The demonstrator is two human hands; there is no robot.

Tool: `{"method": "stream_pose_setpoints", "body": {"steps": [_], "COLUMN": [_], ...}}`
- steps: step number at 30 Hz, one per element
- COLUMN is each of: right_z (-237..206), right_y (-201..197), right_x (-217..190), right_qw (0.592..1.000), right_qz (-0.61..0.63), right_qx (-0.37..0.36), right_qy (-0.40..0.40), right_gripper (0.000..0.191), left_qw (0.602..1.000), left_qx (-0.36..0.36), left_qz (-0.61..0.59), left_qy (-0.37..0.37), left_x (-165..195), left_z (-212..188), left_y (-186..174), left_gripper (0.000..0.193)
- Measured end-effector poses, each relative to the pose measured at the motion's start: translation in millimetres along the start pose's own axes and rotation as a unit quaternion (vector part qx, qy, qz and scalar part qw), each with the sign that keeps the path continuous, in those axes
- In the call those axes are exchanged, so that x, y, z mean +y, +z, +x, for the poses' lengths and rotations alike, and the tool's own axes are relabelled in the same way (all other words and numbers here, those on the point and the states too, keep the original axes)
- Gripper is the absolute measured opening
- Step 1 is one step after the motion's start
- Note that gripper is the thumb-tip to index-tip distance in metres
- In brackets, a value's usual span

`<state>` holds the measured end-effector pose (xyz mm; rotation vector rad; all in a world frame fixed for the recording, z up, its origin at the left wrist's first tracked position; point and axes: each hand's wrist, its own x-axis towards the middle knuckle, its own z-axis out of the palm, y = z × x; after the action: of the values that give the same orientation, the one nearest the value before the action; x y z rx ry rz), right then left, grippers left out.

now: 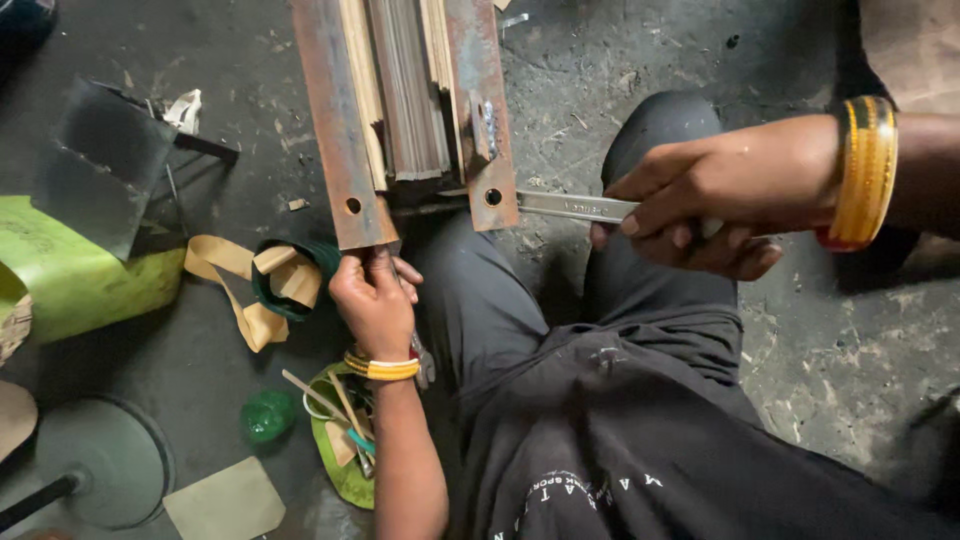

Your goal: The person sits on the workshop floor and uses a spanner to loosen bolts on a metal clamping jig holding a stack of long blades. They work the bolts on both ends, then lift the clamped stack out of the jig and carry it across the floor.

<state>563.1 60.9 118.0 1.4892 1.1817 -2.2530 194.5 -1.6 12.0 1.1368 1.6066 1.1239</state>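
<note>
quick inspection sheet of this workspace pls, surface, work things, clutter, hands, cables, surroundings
surface: dark concrete floor, gritty with chips and dust
job's things: rusty steel clamp frame around a stack of thin sheets; silver spanner at the bolt hole
clutter: tan tape strips, green bowl of odds, green bottle cap, green sheet, round metal base
grippers: left hand grips the frame's lower end; right hand in a closed grip on the spanner handle
cables: nothing seen
surroundings: the person's dark trousers and shirt
</note>
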Motion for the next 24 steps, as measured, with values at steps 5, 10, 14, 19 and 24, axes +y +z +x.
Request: {"method": "stream_pose_setpoints", "body": {"steps": [5,10,14,19,24], "right_z": [10,20,16,-1,2], "right_y": [-6,-10,5,14,4], "right_x": [17,33,22,-6,-29], "right_qw": [0.999,0.995,0.992,0.976,0.976], "right_qz": [-0.036,-0.086,-0.099,0.002,0.051], "right_qx": [0.02,0.043,0.038,0.157,0.062], "right_qy": [-0.011,-0.037,-0.07,0.153,0.201], "right_gripper": [0.044,0.044,0.049,0.034,0.051], "left_qw": [1.0,0.999,0.998,0.999,0.998], "left_qx": [0.017,0.023,0.034,0.029,-0.007], "left_qz": [0.006,0.029,0.05,0.027,0.061], "left_qy": [-0.015,-0.002,0.027,0.005,0.023], "left_x": [5,3,1,9,19], "left_z": [0,2,4,0,3], "left_y": [4,6,6,5,5], "left_gripper": [0.018,0.019,0.024,0.026,0.02]}}
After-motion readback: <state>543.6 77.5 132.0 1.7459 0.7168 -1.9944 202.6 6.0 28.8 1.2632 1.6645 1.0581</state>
